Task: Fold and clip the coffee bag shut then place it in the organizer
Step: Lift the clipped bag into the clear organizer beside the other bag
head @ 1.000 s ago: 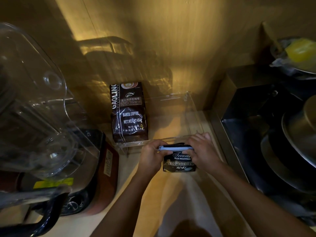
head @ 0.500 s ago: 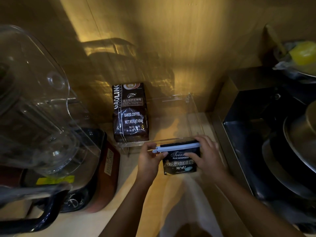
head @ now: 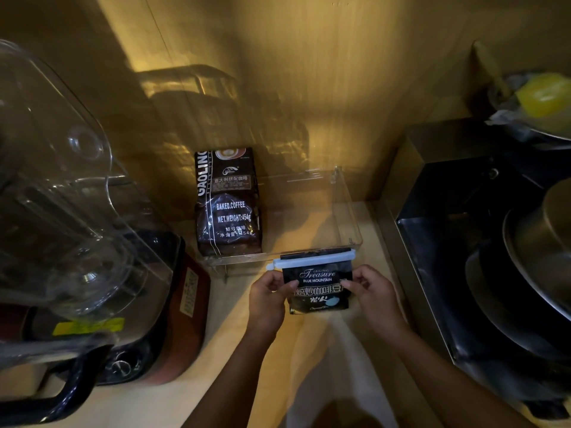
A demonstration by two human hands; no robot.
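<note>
A small black coffee bag [head: 318,291] with white lettering is upright in front of me, held at its sides by my left hand [head: 268,293] and my right hand [head: 372,293]. A pale blue clip [head: 312,260] runs across its folded top, shut on the bag. The bag's top edge is level with the front wall of a clear plastic organizer [head: 347,211] just behind it. Inside the organizer, on its left side, stands a taller dark brown coffee bag [head: 228,205].
A blender with a clear jug [head: 61,186] on a red-brown base [head: 179,310] fills the left. A dark steel sink [head: 463,257] with pans [head: 537,254] is on the right. The wooden wall [head: 278,88] rises behind the organizer.
Both hands slid down from the clip to the bag's sides, and the clipped bag rose toward the organizer's front wall.
</note>
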